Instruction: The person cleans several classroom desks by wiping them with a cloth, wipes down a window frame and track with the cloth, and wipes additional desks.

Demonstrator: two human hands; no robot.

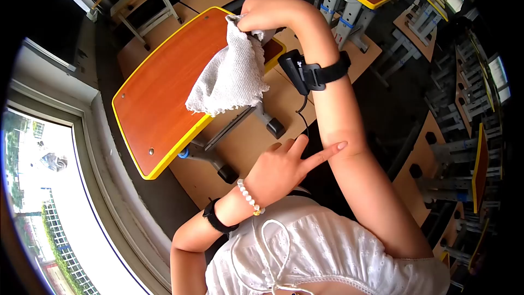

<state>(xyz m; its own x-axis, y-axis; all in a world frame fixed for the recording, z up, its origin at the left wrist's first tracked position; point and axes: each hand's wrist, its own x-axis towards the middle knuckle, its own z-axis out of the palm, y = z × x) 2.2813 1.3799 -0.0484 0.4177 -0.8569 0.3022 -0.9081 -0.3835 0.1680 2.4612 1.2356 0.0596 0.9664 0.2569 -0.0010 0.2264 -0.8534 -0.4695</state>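
Desk (164, 87) | right hand (266, 12) clamping cloth (232, 79) | left hand (278, 169), fingers apart | wrist-unit mark (298, 64) illegible

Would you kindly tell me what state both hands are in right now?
Left hand: partly open, with nothing visibly held.
Right hand: closed, holding a whitish cloth.

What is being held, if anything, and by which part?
The right grip holds a pale cloth by its upper end; nothing shows in the left grip.
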